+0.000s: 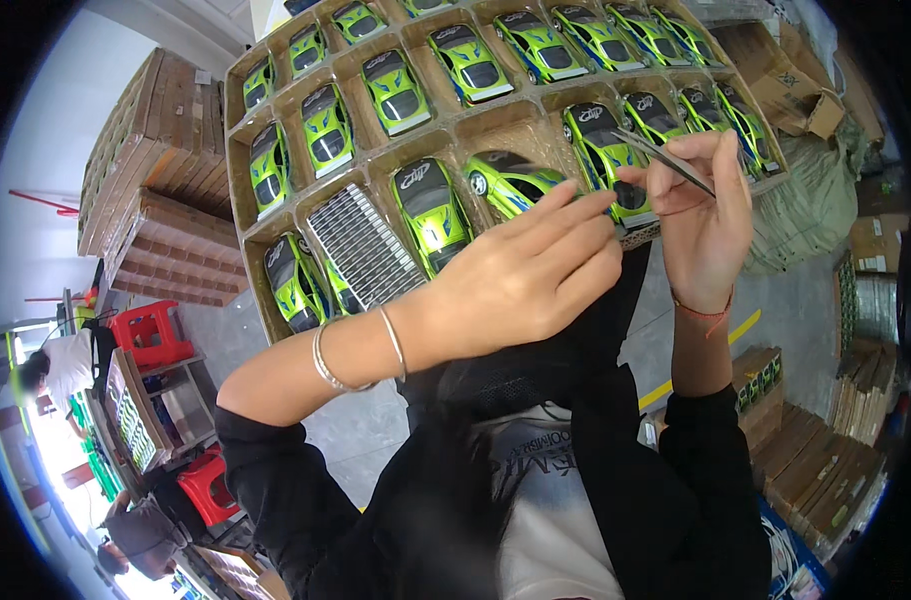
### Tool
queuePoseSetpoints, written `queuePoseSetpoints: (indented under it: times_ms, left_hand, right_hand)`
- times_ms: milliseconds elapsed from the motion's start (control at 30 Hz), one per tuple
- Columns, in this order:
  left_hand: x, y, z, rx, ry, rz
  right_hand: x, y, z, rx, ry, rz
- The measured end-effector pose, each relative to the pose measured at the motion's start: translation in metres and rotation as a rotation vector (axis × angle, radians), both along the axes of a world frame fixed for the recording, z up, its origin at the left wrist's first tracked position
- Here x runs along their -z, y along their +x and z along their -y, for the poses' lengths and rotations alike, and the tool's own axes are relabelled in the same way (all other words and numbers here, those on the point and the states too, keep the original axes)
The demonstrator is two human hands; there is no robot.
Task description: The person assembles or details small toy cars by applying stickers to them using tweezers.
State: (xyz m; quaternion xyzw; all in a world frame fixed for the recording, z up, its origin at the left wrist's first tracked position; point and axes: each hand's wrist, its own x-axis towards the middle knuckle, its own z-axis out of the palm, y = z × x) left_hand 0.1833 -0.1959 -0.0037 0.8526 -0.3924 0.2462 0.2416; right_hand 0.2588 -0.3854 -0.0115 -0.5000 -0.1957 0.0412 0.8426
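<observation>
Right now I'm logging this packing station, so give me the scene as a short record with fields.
Setting: workshop with stacked cartons
Tray: brown divided cardboard tray, compartments holding green toy cars
Left hand: left hand, fingers bent, over a green toy car lying on its side
Right hand: right hand, grip on slim metal tweezers
Odd item: ribbed silver-grey part in one compartment
Wrists: silver bangles left, red cord right

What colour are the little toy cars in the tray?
The toy cars are bright green with black windows and blue side marks, clearest in the head view.
</observation>
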Motion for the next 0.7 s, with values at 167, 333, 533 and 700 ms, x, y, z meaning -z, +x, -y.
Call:
queuePoseSetpoints:
  times_ms: [167, 333, 533, 700]
  left_hand:
    - [0.011, 0.014, -0.024, 0.042, 0.028, -0.077]
    - [-0.007, 0.005, -0.038, 0.019, -0.005, -0.458]
    - [-0.067, -0.044, -0.078, -0.139, 0.344, -0.558]
    - [-0.050, -0.077, -0.093, -0.333, 0.644, -0.461]
  right_hand:
    - [0.006, -0.001, -0.004, 0.018, -0.008, 0.000]
    - [0.007, -0.007, -0.009, -0.048, -0.080, -0.028]
    - [0.005, -0.018, -0.016, -0.160, -0.251, 0.036]
    - [0.006, -0.015, -0.032, -0.237, -0.306, 0.055]
